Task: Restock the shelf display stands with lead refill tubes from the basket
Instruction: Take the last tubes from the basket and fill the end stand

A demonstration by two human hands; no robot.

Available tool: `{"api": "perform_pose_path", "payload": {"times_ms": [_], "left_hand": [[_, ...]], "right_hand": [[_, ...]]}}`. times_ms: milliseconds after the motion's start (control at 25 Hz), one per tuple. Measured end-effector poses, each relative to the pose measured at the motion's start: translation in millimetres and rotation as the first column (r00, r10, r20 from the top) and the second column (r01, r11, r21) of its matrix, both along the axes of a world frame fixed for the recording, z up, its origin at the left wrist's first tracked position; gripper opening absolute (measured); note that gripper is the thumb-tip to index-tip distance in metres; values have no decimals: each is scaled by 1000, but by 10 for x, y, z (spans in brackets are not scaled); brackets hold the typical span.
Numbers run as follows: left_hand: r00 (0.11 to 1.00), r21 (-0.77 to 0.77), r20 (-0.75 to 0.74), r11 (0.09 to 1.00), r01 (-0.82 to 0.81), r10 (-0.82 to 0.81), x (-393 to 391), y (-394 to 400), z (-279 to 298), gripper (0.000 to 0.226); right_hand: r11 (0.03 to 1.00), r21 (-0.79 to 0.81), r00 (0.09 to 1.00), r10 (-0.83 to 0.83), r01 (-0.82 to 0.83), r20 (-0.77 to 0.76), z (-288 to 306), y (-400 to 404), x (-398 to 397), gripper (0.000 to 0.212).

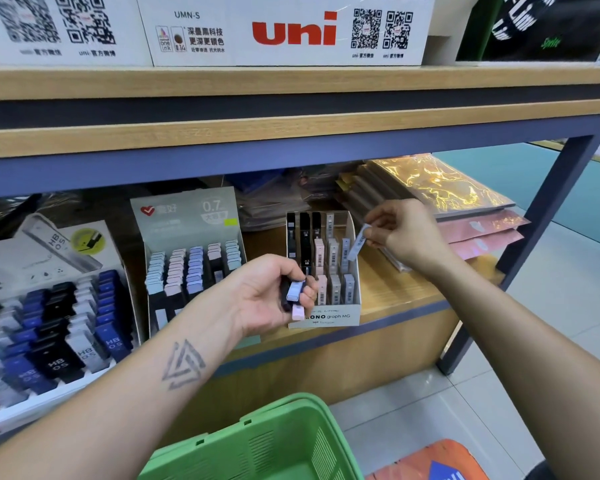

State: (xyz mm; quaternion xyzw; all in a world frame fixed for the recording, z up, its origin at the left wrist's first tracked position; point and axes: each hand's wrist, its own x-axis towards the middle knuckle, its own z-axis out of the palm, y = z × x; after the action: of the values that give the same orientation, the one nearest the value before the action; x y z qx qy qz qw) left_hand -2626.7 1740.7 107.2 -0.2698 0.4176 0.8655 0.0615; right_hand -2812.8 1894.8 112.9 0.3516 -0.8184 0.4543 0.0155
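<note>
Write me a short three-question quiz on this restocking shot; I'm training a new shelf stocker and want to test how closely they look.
1. True or false: the right hand pinches one pale blue tube beside the MONO graph MG stand.
2. Multiple choice: what does the left hand hold? A) nothing B) several tubes C) the basket handle
3. Fill in: the basket at the bottom of the view is coloured ____.

Key: 1 true; 2 B; 3 green.
</note>
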Motion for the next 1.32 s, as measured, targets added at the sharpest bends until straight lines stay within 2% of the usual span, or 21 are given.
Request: {"api": "perform_pose_path", "payload": {"times_ms": [200,480,680,800,920,960,1000,1040,1080,1120,1200,1320], "left_hand": [[999,-3,-50,1000,2,-2,0,15,30,13],[998,-41,-64,999,2,-5,26,34,37,8],[997,-46,-80,999,-6,2,18,32,2,8],[995,-79,-96,997,-15,7,20,31,-22,11],[994,-149,-105,988,-27,11,27,42,-45,14],[994,-170,-107,985,-41,23,23,40,-49,14],[993,-185,-112,981,-55,35,17,34,-55,14],[992,-192,-120,979,-65,42,3,26,-57,13],[991,-194,-129,979,-69,44,-5,12,-58,12],[990,-197,-137,978,-70,43,-12,0,-62,12],[989,-219,-144,973,-68,37,-21,-12,-67,14],[988,-231,-151,970,-75,40,-11,-15,-60,14]], "right_hand": [[991,119,984,-43,64,-171,-4,-57,72,10],[963,252,942,-7,97,-335,-145,-184,102,14],[960,241,912,-29,139,-409,-239,-250,86,12],[960,233,876,-25,156,-482,-304,-270,98,9],[931,299,801,11,210,-598,-324,-272,116,17],[948,268,812,17,173,-584,-302,-274,135,18],[975,206,874,29,82,-484,-249,-273,179,18],[991,127,950,76,-39,-303,-191,-272,216,19],[984,58,982,175,-171,-75,-130,-266,257,22],[957,0,949,289,-292,124,-81,-254,310,27],[896,-83,839,439,-437,322,-54,-223,371,35],[860,-165,782,508,-482,362,-25,-192,390,38]]}}
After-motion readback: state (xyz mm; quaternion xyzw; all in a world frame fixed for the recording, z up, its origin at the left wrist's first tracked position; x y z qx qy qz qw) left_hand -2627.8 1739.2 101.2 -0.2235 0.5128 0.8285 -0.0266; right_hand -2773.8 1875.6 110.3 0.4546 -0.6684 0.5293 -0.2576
